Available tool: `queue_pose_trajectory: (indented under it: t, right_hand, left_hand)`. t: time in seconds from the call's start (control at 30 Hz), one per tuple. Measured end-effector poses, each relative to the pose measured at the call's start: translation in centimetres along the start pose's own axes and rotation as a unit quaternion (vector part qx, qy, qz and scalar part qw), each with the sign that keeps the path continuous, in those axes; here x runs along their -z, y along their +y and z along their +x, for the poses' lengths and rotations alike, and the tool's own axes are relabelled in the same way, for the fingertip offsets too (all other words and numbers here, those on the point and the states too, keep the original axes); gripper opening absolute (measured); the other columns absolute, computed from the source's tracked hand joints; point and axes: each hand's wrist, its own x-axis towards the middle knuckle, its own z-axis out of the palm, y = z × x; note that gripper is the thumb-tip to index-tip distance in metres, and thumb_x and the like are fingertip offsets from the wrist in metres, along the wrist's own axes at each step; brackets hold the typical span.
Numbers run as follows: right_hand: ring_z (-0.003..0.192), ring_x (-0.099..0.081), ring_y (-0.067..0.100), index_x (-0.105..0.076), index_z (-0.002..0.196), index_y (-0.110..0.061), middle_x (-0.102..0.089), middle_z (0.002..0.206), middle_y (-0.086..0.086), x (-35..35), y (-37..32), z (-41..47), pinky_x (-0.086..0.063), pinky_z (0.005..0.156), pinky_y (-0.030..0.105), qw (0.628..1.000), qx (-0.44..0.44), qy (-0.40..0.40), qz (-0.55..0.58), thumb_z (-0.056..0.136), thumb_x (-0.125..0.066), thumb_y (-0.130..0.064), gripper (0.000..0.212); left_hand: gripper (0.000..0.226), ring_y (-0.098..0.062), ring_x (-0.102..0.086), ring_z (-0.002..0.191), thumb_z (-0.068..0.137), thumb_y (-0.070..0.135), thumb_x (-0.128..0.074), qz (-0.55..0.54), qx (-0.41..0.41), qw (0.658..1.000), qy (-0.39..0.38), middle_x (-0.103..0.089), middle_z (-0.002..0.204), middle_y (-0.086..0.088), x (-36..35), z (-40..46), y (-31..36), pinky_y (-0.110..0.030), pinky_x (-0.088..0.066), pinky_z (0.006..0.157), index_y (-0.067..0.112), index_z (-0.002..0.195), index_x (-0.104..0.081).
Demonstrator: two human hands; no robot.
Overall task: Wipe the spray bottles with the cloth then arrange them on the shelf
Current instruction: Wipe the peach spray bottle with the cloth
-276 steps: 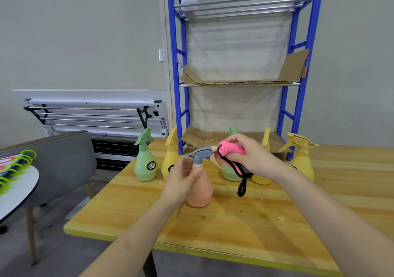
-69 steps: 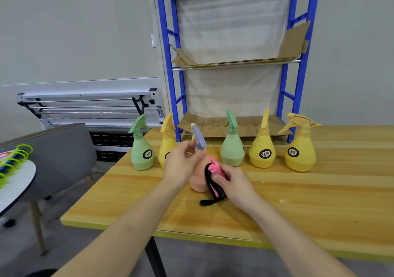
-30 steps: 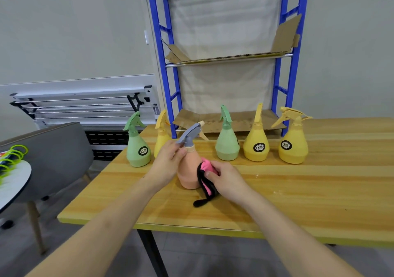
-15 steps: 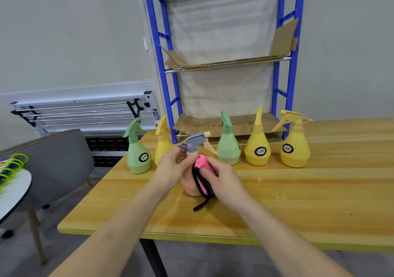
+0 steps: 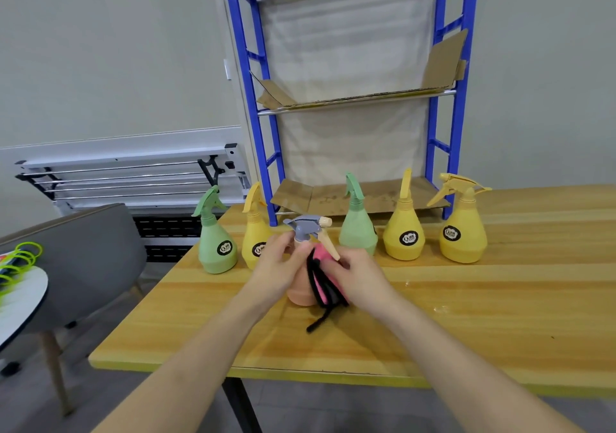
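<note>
**Between both hands: peach bottle mid-wipe**

Peach spray bottle point(image 5: 300, 291) stands upright on the table point(image 5: 466, 326), long axis vertical, grey trigger head up. Left hand point(image 5: 278, 269) curls round its neck from the left. Right hand point(image 5: 358, 276) grips the pink cloth point(image 5: 325, 284), pressed to the bottle's right flank. Five other bottles stand behind; shelf point(image 5: 353, 99) beyond, nearer neither hand.

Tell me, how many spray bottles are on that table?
6. Five stand in a row: green bottle, yellow bottle, second green bottle, second yellow bottle, third yellow bottle. The peach bottle is in front, being wiped.
</note>
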Motion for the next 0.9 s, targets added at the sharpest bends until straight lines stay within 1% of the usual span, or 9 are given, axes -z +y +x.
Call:
queue_pose_trajectory:
  t: [0.1,0.17,0.3,0.4,0.47,0.57,0.7,0.77,0.9]
  right_hand:
    - [0.106,-0.072,0.002,-0.074,0.119,-0.036,-0.08,0.11,-0.013,0.4,-0.9,0.2,-0.054,0.092,0.018,0.996,0.032,-0.03,0.083,0.106,-0.063,-0.016,0.027]
    - [0.106,-0.072,0.004,-0.073,0.127,-0.032,-0.08,0.111,-0.011,0.4,0.0,-0.2,-0.056,0.095,0.023,0.996,0.021,-0.044,0.069,0.105,-0.065,-0.016,0.028]
    - [0.088,-0.07,0.027,-0.076,0.104,-0.023,-0.078,0.093,0.004,0.6,2.6,-1.0,-0.057,0.088,0.053,0.994,-0.035,-0.079,-0.06,0.102,-0.067,-0.026,0.009]
    - [0.08,-0.068,0.028,-0.075,0.096,-0.017,-0.077,0.091,0.009,1.1,2.0,-0.6,-0.055,0.077,0.045,0.991,-0.045,-0.086,-0.091,0.103,-0.067,-0.025,0.013]
    - [0.074,-0.064,0.02,-0.076,0.096,-0.017,-0.076,0.089,0.009,1.2,0.9,-0.3,-0.051,0.071,0.039,0.995,-0.03,-0.064,-0.067,0.104,-0.065,-0.025,0.015]
    - [0.084,-0.07,0.016,-0.078,0.101,-0.024,-0.078,0.088,-0.004,0.7,-0.8,0.4,-0.054,0.077,0.033,1.0,0.014,-0.014,-0.012,0.103,-0.065,-0.021,0.013]
    - [0.084,-0.069,0.007,-0.076,0.106,-0.032,-0.077,0.089,-0.013,0.1,-0.6,0.1,-0.054,0.077,0.029,1.0,0.03,-0.004,-0.008,0.104,-0.065,-0.023,0.015]
    - [0.076,-0.065,0.006,-0.072,0.094,-0.037,-0.074,0.082,-0.012,0.3,0.5,-0.8,-0.051,0.069,0.028,0.999,0.001,-0.021,-0.044,0.103,-0.066,-0.024,0.017]
    - [0.081,-0.068,0.026,-0.073,0.086,-0.024,-0.075,0.082,0.0,0.8,2.0,-1.8,-0.055,0.075,0.043,0.993,-0.053,-0.059,-0.091,0.1,-0.07,-0.025,0.015]
  left_hand:
    - [0.018,-0.011,-0.064,0.103,0.101,0.027,-0.064,-0.07,0.007,0.997,0.017,-0.07,0.114,0.002,-0.4,-0.3,-0.1,-0.023,-0.053,0.087,0.021,0.118,-0.066]
    - [0.02,-0.007,-0.065,0.1,0.1,0.022,-0.066,-0.099,0.006,0.995,0.023,-0.071,0.115,0.007,-0.2,-0.3,-0.5,-0.021,-0.052,0.087,0.022,0.119,-0.063]
    - [0.019,-0.003,-0.065,0.104,0.102,0.019,-0.062,-0.098,0.004,0.995,0.007,-0.072,0.113,0.006,1.0,-0.1,-1.4,-0.018,-0.048,0.088,0.023,0.121,-0.064]
    - [0.021,0.001,-0.063,0.102,0.104,0.025,-0.058,-0.065,-0.011,0.998,0.013,-0.071,0.109,0.009,1.0,-0.3,-1.5,-0.015,-0.047,0.086,0.033,0.123,-0.063]
    - [0.022,-0.008,-0.062,0.106,0.106,0.025,-0.054,-0.046,-0.014,0.999,0.024,-0.07,0.112,0.003,0.7,-0.4,-1.8,-0.024,-0.049,0.091,0.035,0.123,-0.064]
    - [0.025,-0.016,-0.064,0.111,0.108,0.021,-0.05,-0.028,-0.016,0.999,0.008,-0.072,0.113,0.004,0.1,-0.3,-1.6,-0.036,-0.051,0.097,0.026,0.12,-0.071]
    - [0.024,-0.002,-0.067,0.096,0.108,0.018,-0.05,-0.055,-0.02,0.998,0.012,-0.075,0.099,0.015,-0.1,-0.8,-0.9,-0.018,-0.051,0.082,0.027,0.108,-0.072]
    - [0.021,0.008,-0.063,0.08,0.108,0.016,-0.048,-0.071,-0.014,0.997,0.019,-0.072,0.088,0.013,-0.2,-1.1,-0.9,-0.01,-0.047,0.073,0.024,0.102,-0.067]
    - [0.019,0.014,-0.06,0.086,0.109,0.022,-0.046,-0.093,-0.002,0.995,0.044,-0.067,0.103,0.015,-0.5,-1.1,-1.4,-0.007,-0.045,0.076,0.034,0.118,-0.059]
